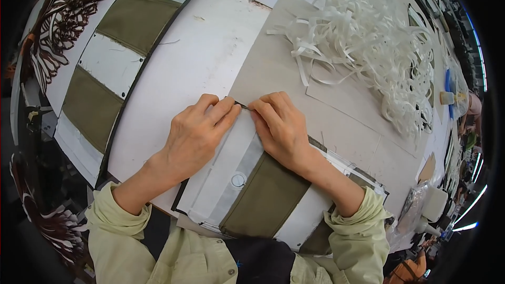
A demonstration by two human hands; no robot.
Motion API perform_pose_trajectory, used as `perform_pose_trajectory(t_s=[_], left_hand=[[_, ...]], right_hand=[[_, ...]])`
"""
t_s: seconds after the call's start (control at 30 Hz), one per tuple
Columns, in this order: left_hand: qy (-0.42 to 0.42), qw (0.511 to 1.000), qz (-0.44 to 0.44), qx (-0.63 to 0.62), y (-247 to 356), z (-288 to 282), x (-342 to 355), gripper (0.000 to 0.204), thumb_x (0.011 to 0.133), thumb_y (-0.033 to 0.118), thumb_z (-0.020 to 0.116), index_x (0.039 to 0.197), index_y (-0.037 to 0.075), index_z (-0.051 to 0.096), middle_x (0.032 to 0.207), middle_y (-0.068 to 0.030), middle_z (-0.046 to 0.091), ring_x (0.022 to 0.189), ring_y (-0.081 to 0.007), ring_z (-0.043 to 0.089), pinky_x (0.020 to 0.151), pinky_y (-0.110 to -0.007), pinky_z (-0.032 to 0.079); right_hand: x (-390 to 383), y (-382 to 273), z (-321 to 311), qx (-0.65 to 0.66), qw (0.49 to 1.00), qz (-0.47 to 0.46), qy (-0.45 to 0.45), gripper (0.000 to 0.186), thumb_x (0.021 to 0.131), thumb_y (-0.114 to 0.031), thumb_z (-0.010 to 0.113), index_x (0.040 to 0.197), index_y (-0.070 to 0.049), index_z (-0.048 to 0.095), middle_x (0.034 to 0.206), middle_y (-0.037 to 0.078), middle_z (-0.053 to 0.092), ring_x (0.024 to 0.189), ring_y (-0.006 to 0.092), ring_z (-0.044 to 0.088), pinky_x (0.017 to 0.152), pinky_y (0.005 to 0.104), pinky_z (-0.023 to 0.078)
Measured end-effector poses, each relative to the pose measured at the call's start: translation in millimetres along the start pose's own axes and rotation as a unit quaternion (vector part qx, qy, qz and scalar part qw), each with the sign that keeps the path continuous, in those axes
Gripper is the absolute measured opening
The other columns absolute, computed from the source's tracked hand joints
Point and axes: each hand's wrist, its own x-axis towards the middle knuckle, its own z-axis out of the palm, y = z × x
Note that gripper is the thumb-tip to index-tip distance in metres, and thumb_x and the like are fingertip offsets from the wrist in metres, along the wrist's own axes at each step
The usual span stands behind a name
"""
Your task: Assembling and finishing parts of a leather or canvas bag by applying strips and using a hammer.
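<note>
A fabric-and-board panel (pixel 263 194) lies on the table close to my body, with olive-green sections between white ones. A round disc (pixel 238 180) sits on its white strip. At the far corner of this panel, a short dark strip (pixel 241 105) runs between my fingertips. My left hand (pixel 194 134) is closed in a pinch on its left end. On its right end, the fingers of my right hand (pixel 281 134) are pinched together, and that wrist crosses over the panel. My fingers partly cover the strip, so I cannot make out whether it is joined to the panel.
A second olive-and-white panel (pixel 113 16) with black edging lies at the left. A tangled heap of white ribbon (pixel 363 47) rests on grey board (pixel 263 60) at the far right. Brown-and-white striped fabric (pixel 63 18) hangs bunched at the left edge. Another person (pixel 413 271) is at lower right.
</note>
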Motion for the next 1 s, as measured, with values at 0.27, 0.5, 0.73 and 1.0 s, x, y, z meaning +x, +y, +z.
perform_pose_trajectory(t_s=[0.27,0.5,0.73,1.0], left_hand=[[0.009,0.999,0.032,-0.003,-5.3,0.0,-5.5,0.034,0.078,0.001,0.063,0.111,-0.004,0.069,0.116,-0.0086,0.065,0.102,-0.0237,0.063,0.070,-0.031,0.057],[-0.004,0.999,0.034,-0.007,-4.9,-0.6,-10.6,0.038,0.076,-0.001,0.063,0.113,-0.003,0.070,0.116,-0.0099,0.064,0.105,-0.0257,0.062,0.074,-0.034,0.058],[-0.003,1.000,0.028,0.006,-2.7,0.8,-13.5,0.035,0.079,0.003,0.065,0.113,-0.004,0.070,0.116,-0.0110,0.063,0.107,-0.0265,0.060,0.080,-0.036,0.057],[0.002,0.999,0.013,0.037,5.0,4.0,-15.7,0.044,0.077,0.004,0.065,0.120,-0.002,0.070,0.124,-0.0106,0.064,0.111,-0.0285,0.060,0.084,-0.037,0.058]], right_hand=[[-0.2,2.6,2.1,-0.022,0.999,-0.026,0.003,0.023,0.074,0.006,0.069,0.095,-0.002,0.063,0.090,0.009,0.057,0.080,0.0266,0.058,0.065,0.0382,0.051],[9.9,5.3,1.1,-0.059,0.997,-0.047,-0.036,0.017,0.077,-0.001,0.067,0.094,-0.002,0.062,0.088,0.008,0.055,0.078,0.0250,0.059,0.062,0.0378,0.051],[21.7,3.6,2.7,-0.151,0.969,-0.114,-0.162,0.016,0.083,-0.004,0.066,0.097,-0.001,0.059,0.086,0.010,0.052,0.077,0.0261,0.059,0.059,0.0380,0.050],[9.1,-1.2,12.6,-0.068,0.996,-0.032,-0.051,0.020,0.079,-0.002,0.066,0.097,0.000,0.057,0.092,0.011,0.053,0.082,0.0287,0.059,0.064,0.0388,0.051]])
